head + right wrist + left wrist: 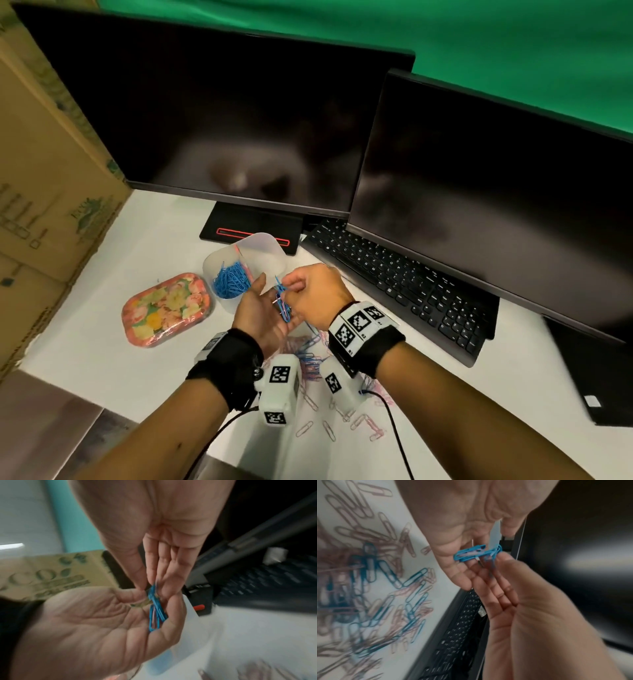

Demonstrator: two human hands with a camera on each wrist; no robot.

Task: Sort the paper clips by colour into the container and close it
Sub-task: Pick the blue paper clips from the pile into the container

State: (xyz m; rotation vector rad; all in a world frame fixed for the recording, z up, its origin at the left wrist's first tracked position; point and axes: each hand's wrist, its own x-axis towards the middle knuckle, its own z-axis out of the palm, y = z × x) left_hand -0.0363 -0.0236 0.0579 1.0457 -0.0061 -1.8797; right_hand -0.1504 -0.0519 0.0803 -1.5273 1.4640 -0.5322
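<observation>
Wrists: both forearms reach in from the bottom of the head view, each with a black strap and white marker-printed blocks
Left hand (265,313): palm turned up above the white desk (102,359), fingers loosely cupped round a small bunch of blue paper clips (283,305) lying on the fingers
Right hand (317,294): just right of the left, touching it; thumb and fingertips (169,588) are pinched on the upper end of the same bunch
Bunch, wrist views: several blue clips tangled together, with at least one pale pink wire among them
Loose pile (310,363): pink and blue paper clips mixed on the desk directly under the wrists, with stray pink ones scattered nearer the camera
Container (246,263): translucent plastic tub, open, just beyond the hands; blue clips are heaped in its left compartment (231,279), a few pink ones show beside a divider
Lid (166,308): floral pink piece lying flat on the desk left of the tub, apart from it
Behind: two dark monitors, the left one (222,120) on a black stand, the right one (496,192) over a black keyboard (404,284)
Far left: cardboard boxes (44,171) against the desk edge
</observation>
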